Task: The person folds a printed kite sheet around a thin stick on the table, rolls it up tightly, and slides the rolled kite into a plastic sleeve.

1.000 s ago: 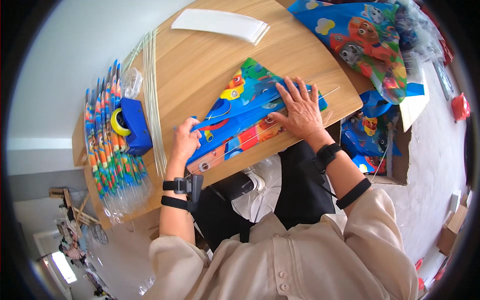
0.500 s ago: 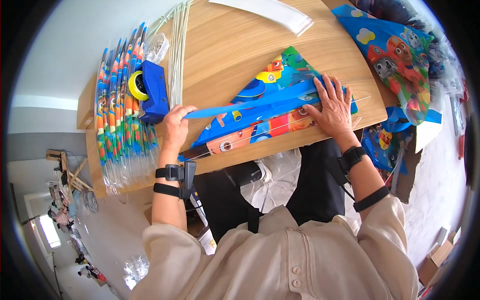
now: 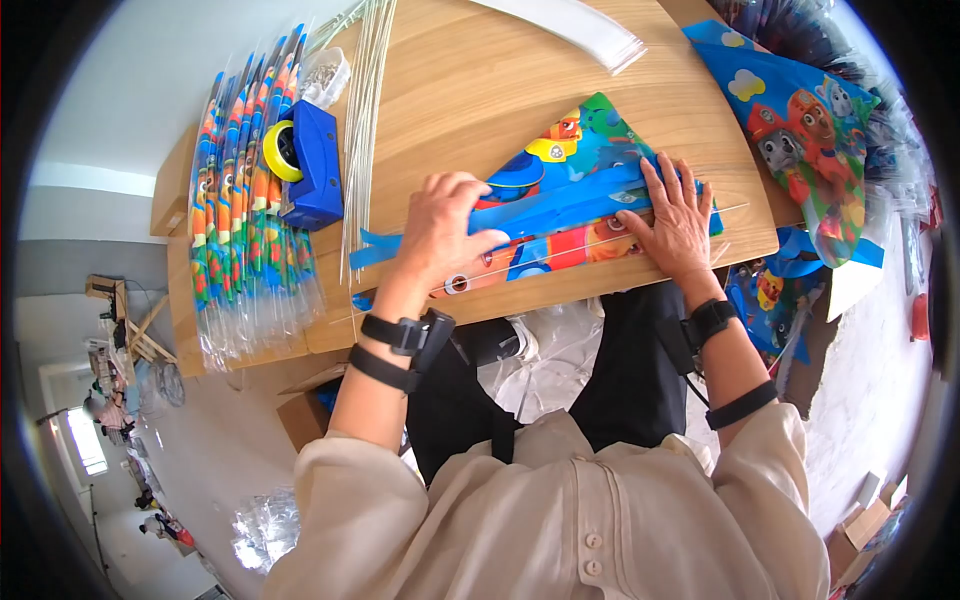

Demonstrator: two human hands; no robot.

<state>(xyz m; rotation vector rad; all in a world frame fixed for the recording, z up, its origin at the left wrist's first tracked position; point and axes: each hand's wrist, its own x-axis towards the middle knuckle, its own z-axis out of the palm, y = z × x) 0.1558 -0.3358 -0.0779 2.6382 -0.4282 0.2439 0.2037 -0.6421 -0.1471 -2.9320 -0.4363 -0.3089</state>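
Note:
A folded kite [image 3: 560, 150] with a bright cartoon print lies on the wooden table. A blue ribbon tail [image 3: 570, 200] runs lengthwise over it, its loose end sticking out to the left. My right hand [image 3: 680, 220] rests flat on the kite's right end, fingers spread, pressing ribbon and fabric down. Over the left part, my left hand [image 3: 440, 225] has its thumb apart from bent fingers and sits on or just above the ribbon, which passes beneath it. Thin pale rods [image 3: 590, 230] lie along the kite's near edge. The left palm is hidden.
A blue tape dispenser [image 3: 318, 165] with yellow tape stands left, beside a bundle of thin sticks [image 3: 368, 110] and several bagged kites [image 3: 235, 190]. White strips [image 3: 570, 25] lie at the back. Another printed kite [image 3: 800, 130] hangs over the right edge. A small tub [image 3: 325, 75] stands behind the dispenser.
My left hand has let go of the ribbon's end and moved right, over the kite. The ribbon, stretched up before, now lies lower along the kite. My right hand stays pressed in place.

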